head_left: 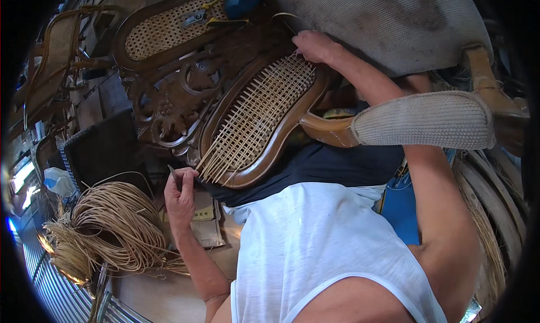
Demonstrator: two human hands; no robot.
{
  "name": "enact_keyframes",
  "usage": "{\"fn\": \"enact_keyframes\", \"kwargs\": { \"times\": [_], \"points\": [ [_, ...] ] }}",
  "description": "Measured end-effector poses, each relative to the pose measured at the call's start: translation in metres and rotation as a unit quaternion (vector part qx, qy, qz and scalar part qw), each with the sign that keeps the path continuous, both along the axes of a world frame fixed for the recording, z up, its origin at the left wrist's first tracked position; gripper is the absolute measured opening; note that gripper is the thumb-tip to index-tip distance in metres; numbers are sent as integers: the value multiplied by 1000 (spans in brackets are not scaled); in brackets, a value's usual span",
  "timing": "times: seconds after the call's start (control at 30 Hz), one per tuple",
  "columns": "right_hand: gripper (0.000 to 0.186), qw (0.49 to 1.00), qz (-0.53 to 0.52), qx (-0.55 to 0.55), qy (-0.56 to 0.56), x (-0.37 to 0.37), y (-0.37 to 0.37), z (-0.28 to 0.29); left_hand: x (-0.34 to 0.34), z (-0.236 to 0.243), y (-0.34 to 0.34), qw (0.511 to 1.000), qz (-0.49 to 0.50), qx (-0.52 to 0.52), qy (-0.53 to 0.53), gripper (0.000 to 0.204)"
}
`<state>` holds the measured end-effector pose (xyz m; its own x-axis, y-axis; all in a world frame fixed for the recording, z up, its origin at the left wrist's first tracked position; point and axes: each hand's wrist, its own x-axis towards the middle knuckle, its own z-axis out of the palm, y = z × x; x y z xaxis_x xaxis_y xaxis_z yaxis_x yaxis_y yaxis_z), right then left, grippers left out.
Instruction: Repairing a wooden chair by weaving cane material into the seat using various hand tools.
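Note:
A curved wooden chair frame panel (306,120) lies tilted across my lap, filled with half-woven cane webbing (261,112). Loose cane ends stick out at its near left end. My left hand (181,198) is closed beside those ends, its thumb and fingers pinched together. A thin dark pointed tool (173,174) pokes up from its fingers; its kind is unclear. At the far end of the webbing, my right hand (316,46) is closed with its fingertips at the weave. A pale cane strand (287,14) arcs up beside it; the exact grip is hidden.
Carved scrollwork (180,98) joins a second, finished cane panel (169,25), with yellow-handled pliers (197,17) and a blue object (244,0) on it. Coiled cane (121,222) lies at left. A woven armrest (424,119) crosses over my right arm, below a woven chair back (382,25).

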<state>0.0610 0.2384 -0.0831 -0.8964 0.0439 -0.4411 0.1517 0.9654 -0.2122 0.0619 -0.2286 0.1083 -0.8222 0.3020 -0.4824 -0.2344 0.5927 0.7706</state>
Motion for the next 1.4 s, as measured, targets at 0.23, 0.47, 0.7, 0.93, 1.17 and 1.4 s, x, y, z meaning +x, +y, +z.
{"fn": "enact_keyframes", "kwargs": {
  "times": [0.23, 0.47, 0.7, 0.93, 1.17, 1.4],
  "points": [
    [23, 999, -11, 9, 44, 1, -11, 6, -10, -24, -16, 997, -14, -37, 69, 20],
    [23, 992, -78, 1, 102, 7, -36, 19, -3, -14, -11, 1000, 27, -9, -1, 20],
    [15, 985, -75, 18, 152, 13, -26, -6, -6, -16, -6, 999, 44, 17, 6, 19],
    [16, 983, -64, 43, 166, 9, -23, -17, -9, -23, -6, 998, -13, -14, 57, 20],
    [20, 990, -64, 93, 88, 2, -13, 0, -12, -22, 0, 999, -47, -15, -1, 20],
    [15, 984, -25, 128, 125, 9, -1, -15, -17, -32, 6, 998, -59, 3, 23, 20]
  ]
}}
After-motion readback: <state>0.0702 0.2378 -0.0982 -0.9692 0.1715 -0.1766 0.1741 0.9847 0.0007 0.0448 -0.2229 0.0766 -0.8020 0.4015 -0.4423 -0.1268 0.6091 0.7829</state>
